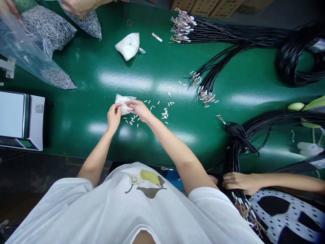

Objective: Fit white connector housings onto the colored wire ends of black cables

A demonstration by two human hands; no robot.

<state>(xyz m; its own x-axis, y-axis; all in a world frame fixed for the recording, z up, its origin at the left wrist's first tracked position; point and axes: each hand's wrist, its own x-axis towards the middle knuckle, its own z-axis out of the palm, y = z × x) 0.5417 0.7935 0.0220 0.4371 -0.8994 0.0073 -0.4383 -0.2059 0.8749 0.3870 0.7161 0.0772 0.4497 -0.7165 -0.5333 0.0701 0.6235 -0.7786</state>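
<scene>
A small clear plastic bag (123, 99) filled with white pieces lies on the green table in front of me. My left hand (114, 117) pinches its lower left edge between thumb and fingers. From the right, my right hand (138, 109) reaches over the bag, its fingers bent against the bag's right side. Whether those fingers grip the plastic or only touch it, I cannot tell. Loose small white pieces (132, 120) are scattered just below and to the right of the bag, with another cluster (165, 114) farther right.
A tied white bag (129, 46) sits farther back. At left are a scale (15, 115) and large bags of grey parts (47, 25), handled by another person. Black cable bundles (236, 32) with white connectors cover the right. A co-worker's hand (238, 181) holds cables at lower right.
</scene>
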